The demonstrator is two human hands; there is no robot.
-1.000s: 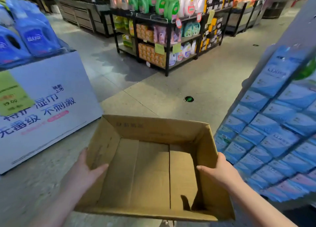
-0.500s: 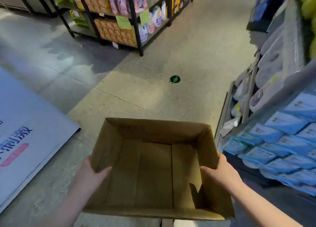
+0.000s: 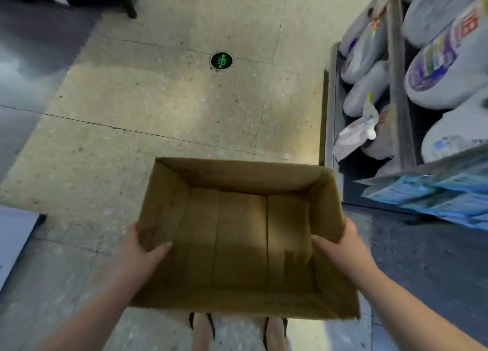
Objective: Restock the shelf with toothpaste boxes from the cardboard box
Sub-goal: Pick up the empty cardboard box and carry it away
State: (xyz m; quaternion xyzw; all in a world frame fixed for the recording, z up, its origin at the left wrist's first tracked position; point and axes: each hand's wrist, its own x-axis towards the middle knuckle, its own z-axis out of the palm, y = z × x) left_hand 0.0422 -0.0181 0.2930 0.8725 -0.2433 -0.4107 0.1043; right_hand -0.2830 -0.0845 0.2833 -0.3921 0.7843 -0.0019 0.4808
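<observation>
I see the floor (image 3: 158, 113) below and the shelf (image 3: 397, 99) at my right, blue toothpaste boxes (image 3: 433, 195) stacked on it. The box (image 3: 237, 234) hangs above my feet. My left hand (image 3: 137, 253) grips its left wall and my right hand (image 3: 346, 247) its right wall, thumbs inside.

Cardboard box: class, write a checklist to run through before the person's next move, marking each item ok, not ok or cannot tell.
1. Left hand grips the cardboard box by its left wall: ok.
2. Right hand grips its right wall: ok.
3. Box emptied of stock: ok, only bare bottom shows.
4. Floor ahead free for setting it down: ok.
5. Blue boxes at right fully stocked: cannot tell.
</observation>
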